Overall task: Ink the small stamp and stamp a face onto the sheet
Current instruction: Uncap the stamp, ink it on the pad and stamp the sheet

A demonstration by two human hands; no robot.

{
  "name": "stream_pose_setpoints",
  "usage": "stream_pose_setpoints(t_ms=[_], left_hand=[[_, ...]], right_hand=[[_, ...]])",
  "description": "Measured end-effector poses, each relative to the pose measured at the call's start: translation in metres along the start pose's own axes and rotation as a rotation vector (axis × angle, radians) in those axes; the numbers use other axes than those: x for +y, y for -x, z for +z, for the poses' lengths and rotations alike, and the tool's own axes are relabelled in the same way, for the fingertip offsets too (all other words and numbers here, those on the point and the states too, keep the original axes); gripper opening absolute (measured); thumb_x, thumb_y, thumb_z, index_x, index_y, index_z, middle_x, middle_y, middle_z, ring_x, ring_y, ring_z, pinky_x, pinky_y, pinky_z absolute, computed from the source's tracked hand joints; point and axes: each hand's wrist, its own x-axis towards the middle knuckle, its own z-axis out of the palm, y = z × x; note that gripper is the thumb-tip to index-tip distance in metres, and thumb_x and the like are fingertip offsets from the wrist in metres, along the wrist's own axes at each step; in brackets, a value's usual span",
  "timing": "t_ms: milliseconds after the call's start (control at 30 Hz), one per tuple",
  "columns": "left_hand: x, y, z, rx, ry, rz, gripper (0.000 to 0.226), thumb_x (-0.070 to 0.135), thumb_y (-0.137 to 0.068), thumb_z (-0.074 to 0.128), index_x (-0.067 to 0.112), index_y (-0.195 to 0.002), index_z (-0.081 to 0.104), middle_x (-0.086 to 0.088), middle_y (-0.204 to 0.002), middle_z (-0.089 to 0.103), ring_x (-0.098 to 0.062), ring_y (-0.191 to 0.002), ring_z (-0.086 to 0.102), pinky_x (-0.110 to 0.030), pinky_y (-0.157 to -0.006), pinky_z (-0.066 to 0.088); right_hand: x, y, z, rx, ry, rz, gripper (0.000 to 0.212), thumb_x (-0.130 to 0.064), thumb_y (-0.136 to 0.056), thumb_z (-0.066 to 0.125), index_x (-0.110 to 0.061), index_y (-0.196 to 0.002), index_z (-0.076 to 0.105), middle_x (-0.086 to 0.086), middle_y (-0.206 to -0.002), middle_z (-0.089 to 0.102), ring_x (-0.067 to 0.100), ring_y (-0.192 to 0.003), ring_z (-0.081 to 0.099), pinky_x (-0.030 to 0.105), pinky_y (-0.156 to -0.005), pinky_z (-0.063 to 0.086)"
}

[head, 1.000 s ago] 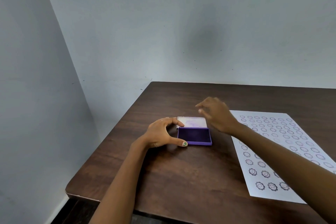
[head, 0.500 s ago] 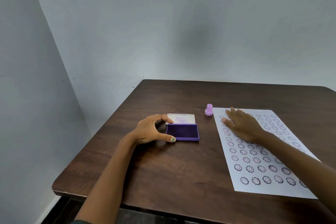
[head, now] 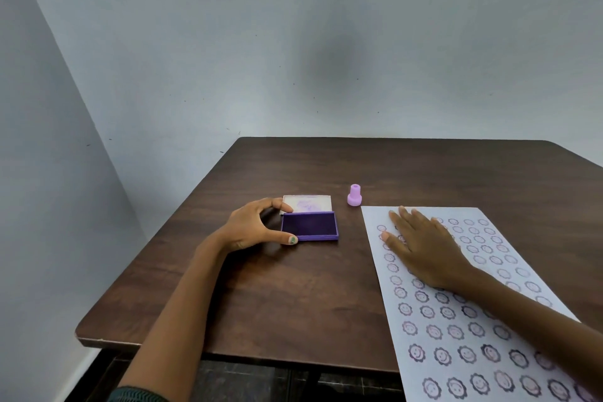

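The small pink stamp [head: 354, 195] stands upright on the table, untouched, just beyond the sheet's far left corner. The purple ink pad [head: 310, 225] lies open, its pale lid [head: 308, 205] folded back behind it. My left hand [head: 251, 228] clasps the pad's left end, thumb at the front corner and forefinger on the lid. The white sheet [head: 456, 336] carries rows of purple stamped faces. My right hand [head: 424, 248] lies flat on its upper left part, fingers spread, covering some faces.
The dark wooden table [head: 293, 303] stands in a corner of pale grey walls. Its front edge and rounded left corner are near me. The sheet's near end runs past the table's front edge.
My right hand has left the spot over the stamp and pad and come down flat on the sheet. The stamp now stands in plain view. My left hand has stayed on the pad.
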Motion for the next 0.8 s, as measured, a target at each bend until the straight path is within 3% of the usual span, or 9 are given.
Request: stream_pose_setpoints(t_ms=[367, 433, 600, 800], left_hand=[[-0.001, 0.0, -0.001, -0.016, 0.02, 0.016, 0.057, 0.049, -0.053, 0.084, 0.043, -0.105, 0.061, 0.018, -0.132, 0.052, -0.009, -0.125, 0.046, -0.038, -0.112, 0.034], [-0.002, 0.0, -0.002, -0.02, 0.021, 0.012, 0.061, 0.053, -0.05, 0.084, 0.043, -0.105, 0.06, 0.018, -0.132, 0.052, -0.009, -0.125, 0.047, -0.037, -0.111, 0.034], [-0.003, -0.001, -0.001, -0.022, 0.064, -0.007, 0.075, 0.061, -0.041, 0.08, 0.043, -0.11, 0.058, 0.015, -0.137, 0.05, -0.009, -0.127, 0.045, -0.038, -0.112, 0.035], [-0.009, -0.004, 0.0, -0.003, 0.107, -0.005, 0.067, 0.065, -0.046, 0.078, 0.044, -0.108, 0.059, 0.013, -0.137, 0.052, -0.011, -0.127, 0.047, -0.041, -0.11, 0.037]], right_hand=[[-0.018, 0.022, -0.01, -0.031, -0.019, 0.061, 0.06, -0.052, -0.093, 0.021, -0.024, -0.145, 0.012, 0.001, -0.158, 0.011, 0.02, -0.145, 0.008, 0.044, -0.117, 0.005], [-0.023, 0.019, -0.018, -0.013, -0.052, 0.091, 0.059, -0.052, -0.093, 0.026, -0.023, -0.143, 0.02, 0.003, -0.156, 0.019, 0.023, -0.144, 0.014, 0.047, -0.116, 0.01], [-0.043, -0.012, -0.04, 0.263, -0.273, 0.049, 0.046, -0.041, -0.091, 0.046, -0.016, -0.13, 0.045, 0.007, -0.139, 0.048, 0.026, -0.127, 0.041, 0.042, -0.104, 0.031], [-0.061, -0.062, -0.036, 0.219, -0.516, -0.015, 0.043, -0.028, -0.087, 0.058, -0.01, -0.125, 0.049, 0.012, -0.131, 0.053, 0.026, -0.115, 0.052, 0.041, -0.098, 0.045]])
